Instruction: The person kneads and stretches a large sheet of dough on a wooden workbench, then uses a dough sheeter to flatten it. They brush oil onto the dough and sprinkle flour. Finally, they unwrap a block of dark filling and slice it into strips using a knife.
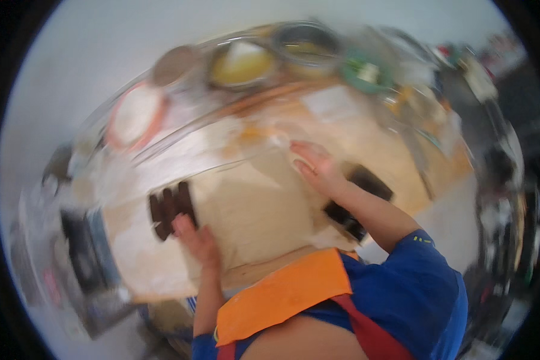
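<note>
A wide sheet of pale rolled dough point(252, 207) lies on a floured wooden board point(135, 261) before me. My left hand point(198, 243) is at the sheet's left edge, its fingertips at several dark brown bars point(168, 207), perhaps chocolate, lying side by side; whether it grips one is blurred. Over the sheet's upper right corner is my right hand point(315, 166), its fingers apart and nothing seen in it. Partly behind my right forearm, dark rectangular objects point(371, 182) rest on the board.
Along the back stand an oval orange-rimmed dish of white powder point(135, 117), a bowl of yellow liquid point(243, 67), a metal pot point(306, 42) and a green bowl point(366, 74). A long knife-like tool point(416, 153) lies at the right.
</note>
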`<state>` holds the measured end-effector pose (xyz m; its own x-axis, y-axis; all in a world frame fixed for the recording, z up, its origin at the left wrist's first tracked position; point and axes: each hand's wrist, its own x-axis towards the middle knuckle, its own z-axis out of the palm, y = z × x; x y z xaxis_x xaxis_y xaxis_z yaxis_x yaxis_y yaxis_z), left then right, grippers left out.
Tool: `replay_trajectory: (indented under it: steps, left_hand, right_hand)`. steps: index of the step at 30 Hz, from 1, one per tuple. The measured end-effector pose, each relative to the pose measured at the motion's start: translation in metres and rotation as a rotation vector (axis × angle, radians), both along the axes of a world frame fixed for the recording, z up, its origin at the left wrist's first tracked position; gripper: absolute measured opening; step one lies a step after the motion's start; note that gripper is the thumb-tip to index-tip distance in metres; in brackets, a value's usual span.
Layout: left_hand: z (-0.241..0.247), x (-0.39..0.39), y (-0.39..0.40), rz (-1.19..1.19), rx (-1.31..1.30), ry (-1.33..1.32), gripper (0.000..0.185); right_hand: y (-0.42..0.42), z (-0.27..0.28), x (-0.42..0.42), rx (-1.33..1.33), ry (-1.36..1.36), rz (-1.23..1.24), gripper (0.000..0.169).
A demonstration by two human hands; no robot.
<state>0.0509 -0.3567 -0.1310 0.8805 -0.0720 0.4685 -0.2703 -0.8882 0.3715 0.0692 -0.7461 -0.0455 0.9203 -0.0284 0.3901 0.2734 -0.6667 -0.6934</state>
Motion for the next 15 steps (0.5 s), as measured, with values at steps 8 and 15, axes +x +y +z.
replay_trajectory:
  steps: [8, 15]
  left_hand:
    - [0.059, -0.045, -0.167, -0.388, -0.224, 0.228, 0.044]
    - [0.091, -0.076, -0.380, -0.935, -0.156, 0.087, 0.028]
  right_hand:
    - [-0.272, -0.020, -0.211, -0.528, 0.562, -0.843, 0.049]
    - [-0.320, -0.024, -0.230, -0.263, 0.640, -0.762, 0.044]
